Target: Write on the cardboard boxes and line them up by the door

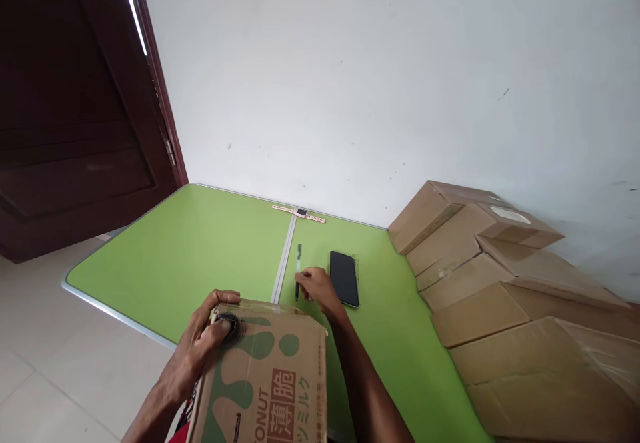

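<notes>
A cardboard box [265,376] with green shapes and red printed characters is tilted up at the near edge of the table. My left hand [205,336] grips its upper left corner, with the thumb at a dark round hole or patch and the fingers over the top edge. Beyond the box, my right hand [315,284] is closed around the middle of a pen [299,256], which points away from me low over the table. Part of the pen is hidden by my fingers. Just right of that hand lies a black smartphone [344,279].
A pink-strapped watch [301,212] lies by the far edge of the green folding table [225,243], against the white wall. Several cardboard boxes [480,296] are stacked along the right. At the left stands a dark wooden door [75,96] above a tiled floor [45,350].
</notes>
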A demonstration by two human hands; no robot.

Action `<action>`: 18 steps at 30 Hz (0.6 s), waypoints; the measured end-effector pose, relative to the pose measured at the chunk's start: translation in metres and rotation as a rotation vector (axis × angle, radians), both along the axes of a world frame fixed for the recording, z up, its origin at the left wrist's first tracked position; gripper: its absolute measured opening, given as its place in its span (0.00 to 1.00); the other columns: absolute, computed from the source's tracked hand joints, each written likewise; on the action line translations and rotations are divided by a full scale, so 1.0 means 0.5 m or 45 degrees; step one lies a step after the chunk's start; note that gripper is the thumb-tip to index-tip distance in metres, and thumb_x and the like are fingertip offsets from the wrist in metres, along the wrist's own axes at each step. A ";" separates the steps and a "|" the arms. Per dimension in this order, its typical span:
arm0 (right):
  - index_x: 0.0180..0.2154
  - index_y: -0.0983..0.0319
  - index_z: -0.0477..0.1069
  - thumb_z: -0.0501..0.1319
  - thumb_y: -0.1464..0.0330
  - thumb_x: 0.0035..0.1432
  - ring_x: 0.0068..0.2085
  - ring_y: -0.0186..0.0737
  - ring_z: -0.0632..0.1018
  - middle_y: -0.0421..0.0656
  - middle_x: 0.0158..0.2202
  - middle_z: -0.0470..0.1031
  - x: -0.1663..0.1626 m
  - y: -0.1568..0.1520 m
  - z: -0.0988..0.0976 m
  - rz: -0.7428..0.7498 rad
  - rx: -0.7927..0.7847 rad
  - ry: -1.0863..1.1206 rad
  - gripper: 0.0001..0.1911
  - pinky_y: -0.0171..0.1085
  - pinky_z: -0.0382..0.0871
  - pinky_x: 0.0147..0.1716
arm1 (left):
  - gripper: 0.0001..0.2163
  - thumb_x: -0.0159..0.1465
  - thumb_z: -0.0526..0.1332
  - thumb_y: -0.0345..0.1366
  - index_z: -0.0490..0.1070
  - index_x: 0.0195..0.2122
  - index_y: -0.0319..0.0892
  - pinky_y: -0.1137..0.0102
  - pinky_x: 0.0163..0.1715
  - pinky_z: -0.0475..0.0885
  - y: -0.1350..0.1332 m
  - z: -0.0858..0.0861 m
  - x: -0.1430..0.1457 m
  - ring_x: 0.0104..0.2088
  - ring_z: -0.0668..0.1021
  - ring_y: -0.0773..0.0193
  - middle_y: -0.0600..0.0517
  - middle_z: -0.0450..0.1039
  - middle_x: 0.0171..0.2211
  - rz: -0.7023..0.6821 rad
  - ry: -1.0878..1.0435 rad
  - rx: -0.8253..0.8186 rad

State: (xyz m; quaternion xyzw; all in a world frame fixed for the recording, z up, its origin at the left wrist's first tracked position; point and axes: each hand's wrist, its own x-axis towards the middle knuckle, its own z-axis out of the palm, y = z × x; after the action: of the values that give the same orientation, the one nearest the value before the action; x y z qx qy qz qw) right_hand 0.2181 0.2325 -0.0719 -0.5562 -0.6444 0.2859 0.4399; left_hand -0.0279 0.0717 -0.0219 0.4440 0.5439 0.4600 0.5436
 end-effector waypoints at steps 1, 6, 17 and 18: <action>0.27 0.63 0.72 0.61 0.49 0.69 0.20 0.34 0.75 0.38 0.22 0.74 0.014 -0.005 0.018 0.067 -0.045 0.097 0.27 0.32 0.68 0.19 | 0.28 0.65 0.62 0.62 0.69 0.58 0.50 0.54 0.51 0.75 -0.003 -0.002 -0.002 0.52 0.79 0.42 0.45 0.74 0.58 -0.015 0.001 0.020; 0.37 0.57 0.71 0.62 0.47 0.63 0.25 0.37 0.78 0.41 0.28 0.79 0.059 -0.094 0.137 0.232 -0.133 0.649 0.20 0.34 0.72 0.21 | 0.36 0.64 0.62 0.64 0.61 0.68 0.51 0.48 0.61 0.70 -0.012 -0.013 -0.016 0.64 0.70 0.34 0.42 0.62 0.69 -0.264 0.021 0.183; 0.45 0.55 0.81 0.65 0.66 0.70 0.38 0.43 0.86 0.46 0.42 0.84 -0.052 -0.330 0.149 0.423 0.122 0.890 0.06 0.40 0.85 0.38 | 0.44 0.59 0.66 0.67 0.60 0.69 0.46 0.40 0.64 0.64 -0.005 0.023 0.001 0.62 0.68 0.34 0.38 0.60 0.63 -0.386 0.284 0.414; 0.45 0.55 0.81 0.65 0.66 0.70 0.39 0.43 0.86 0.47 0.43 0.84 -0.059 -0.333 0.140 0.387 0.120 0.866 0.06 0.40 0.85 0.38 | 0.44 0.59 0.66 0.67 0.60 0.69 0.46 0.40 0.64 0.64 -0.005 0.024 0.002 0.62 0.68 0.34 0.38 0.61 0.62 -0.384 0.293 0.418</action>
State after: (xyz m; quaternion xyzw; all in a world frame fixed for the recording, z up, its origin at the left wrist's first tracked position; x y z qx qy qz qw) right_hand 0.1886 0.0658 -0.0018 -0.3065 -0.5491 0.4863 0.6067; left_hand -0.0270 0.0693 -0.0099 0.6519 0.4477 0.4022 0.4613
